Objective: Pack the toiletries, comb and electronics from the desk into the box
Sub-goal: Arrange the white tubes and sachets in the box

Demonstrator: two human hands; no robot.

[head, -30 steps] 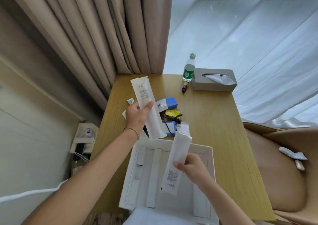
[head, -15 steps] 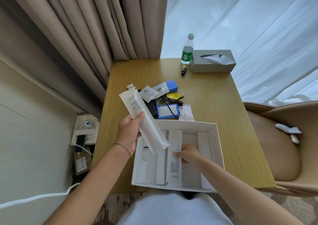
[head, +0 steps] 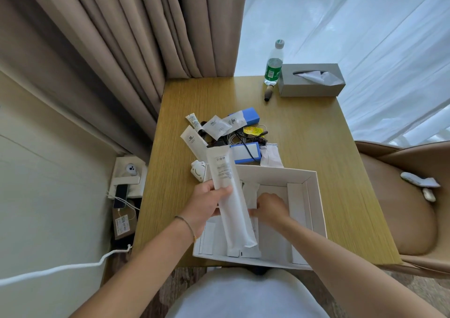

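Lowered since half a second ago: long white sachet (head: 232, 201), now slanting over box (head: 314, 196), clenched in left hand (head: 207, 202). Pressed inside box: right hand (head: 270, 208), fingers curled on a second white sachet (head: 250, 191); grip state cannot be told. Remaining on table (head: 304, 132) beyond box: small sachets (head: 216, 126), blue boxes (head: 246, 151), tangled cables (head: 233, 137).
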